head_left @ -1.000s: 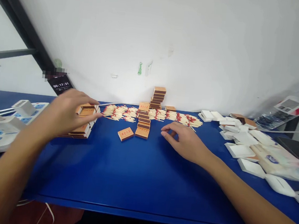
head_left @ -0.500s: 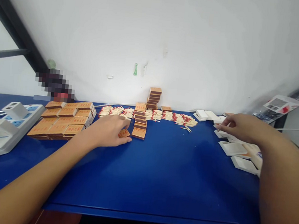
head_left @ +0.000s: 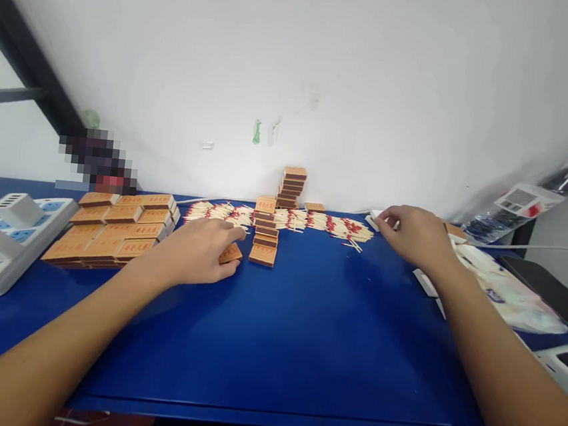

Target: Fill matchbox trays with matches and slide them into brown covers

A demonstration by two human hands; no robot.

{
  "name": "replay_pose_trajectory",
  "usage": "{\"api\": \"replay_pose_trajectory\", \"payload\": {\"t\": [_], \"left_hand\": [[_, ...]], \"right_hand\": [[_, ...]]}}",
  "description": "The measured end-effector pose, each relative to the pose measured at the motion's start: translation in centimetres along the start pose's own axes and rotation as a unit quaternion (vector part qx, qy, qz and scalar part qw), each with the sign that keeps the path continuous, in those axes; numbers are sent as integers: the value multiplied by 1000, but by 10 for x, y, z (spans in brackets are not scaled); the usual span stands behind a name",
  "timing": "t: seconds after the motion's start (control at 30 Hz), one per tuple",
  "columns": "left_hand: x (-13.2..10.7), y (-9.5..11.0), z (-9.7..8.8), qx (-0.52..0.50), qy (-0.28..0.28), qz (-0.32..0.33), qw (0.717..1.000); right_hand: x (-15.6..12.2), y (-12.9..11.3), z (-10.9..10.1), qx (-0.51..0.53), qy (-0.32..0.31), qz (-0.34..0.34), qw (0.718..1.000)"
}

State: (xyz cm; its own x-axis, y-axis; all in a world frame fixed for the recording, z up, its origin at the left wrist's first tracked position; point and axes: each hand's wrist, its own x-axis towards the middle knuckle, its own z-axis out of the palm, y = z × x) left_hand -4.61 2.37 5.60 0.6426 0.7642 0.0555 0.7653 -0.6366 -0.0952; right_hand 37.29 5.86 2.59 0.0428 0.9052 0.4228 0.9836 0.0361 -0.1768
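My left hand [head_left: 205, 249] is closed on an orange matchbox sleeve [head_left: 230, 253], low over the blue table, just left of a leaning row of matchbox sleeves [head_left: 262, 254]. At the back right, my right hand [head_left: 406, 228] has its thumb and fingers pinched at a white matchbox tray [head_left: 374, 218]; whether it has lifted the tray I cannot tell. More white trays [head_left: 425, 282] lie partly hidden under the right forearm. Along the wall spreads a band of red-tipped matches [head_left: 313, 221]. Behind the row rises a tall stack of orange matchboxes [head_left: 292, 186].
Stacked matchboxes [head_left: 111, 230] fill the left side, beside a white power strip [head_left: 34, 242] with plugs. To the right are a plastic packet [head_left: 521, 303], a dark phone-like slab [head_left: 552, 292] and a clear bottle [head_left: 521, 199] leaning against the wall. A white cable [head_left: 552, 248] runs behind.
My right hand has moved left and back along the white trays to the far end one. My left hand still holds the matchbox sleeve, slightly shifted left in view.
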Motion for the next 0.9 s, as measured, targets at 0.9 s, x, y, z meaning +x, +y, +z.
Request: {"api": "replay_pose_trajectory", "payload": {"t": [0.9], "left_hand": [[74, 7, 0, 61, -11, 38, 997]], "right_hand": [[-55, -111, 42, 236, -41, -214, 947]]}}
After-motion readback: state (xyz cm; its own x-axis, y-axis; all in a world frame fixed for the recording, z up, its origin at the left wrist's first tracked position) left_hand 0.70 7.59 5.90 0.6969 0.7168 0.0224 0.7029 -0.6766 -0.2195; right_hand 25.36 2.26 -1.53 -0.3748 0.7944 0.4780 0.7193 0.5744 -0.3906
